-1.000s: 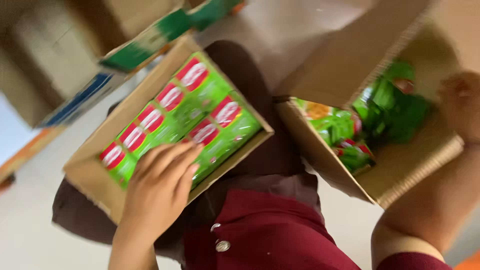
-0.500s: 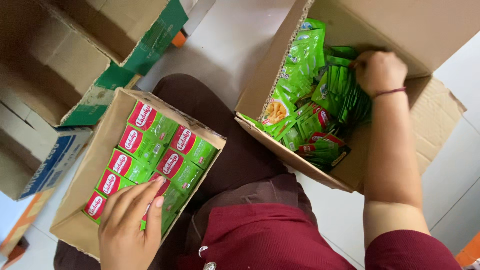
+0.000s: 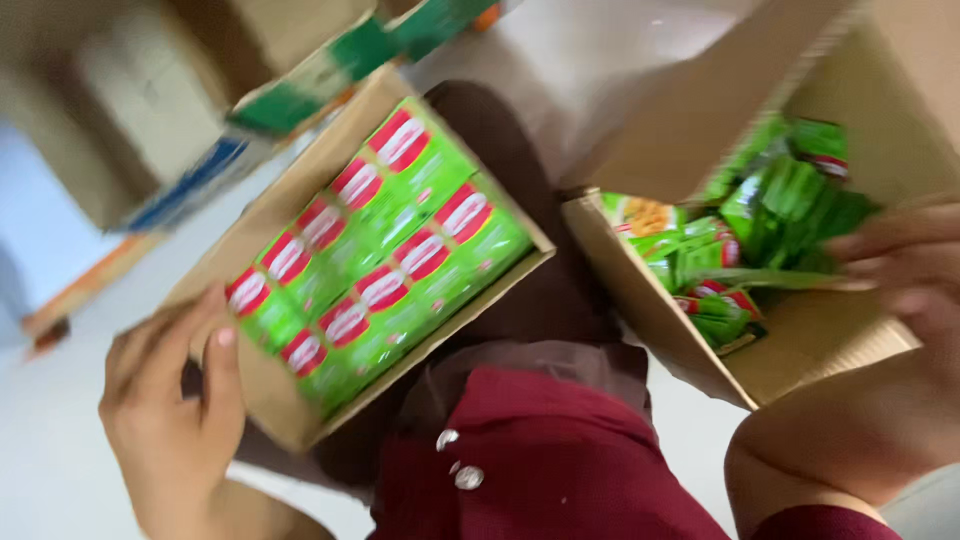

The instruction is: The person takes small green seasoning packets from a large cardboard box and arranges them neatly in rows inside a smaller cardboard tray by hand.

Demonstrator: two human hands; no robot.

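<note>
My left hand (image 3: 175,400) grips the near corner of the small carton (image 3: 270,400) of green packets (image 3: 385,255) on my lap; at three o'clock, my right hand (image 3: 900,265) reaches among loose green sachets (image 3: 770,215) in the large box (image 3: 650,300), its grasp too blurred to tell

Head camera looks steeply down, close above lap

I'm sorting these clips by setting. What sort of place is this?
Probably a stockroom or packing area: a carton of neatly packed green packets, another carton of loose packets, and more cardboard boxes on a pale floor.
</note>
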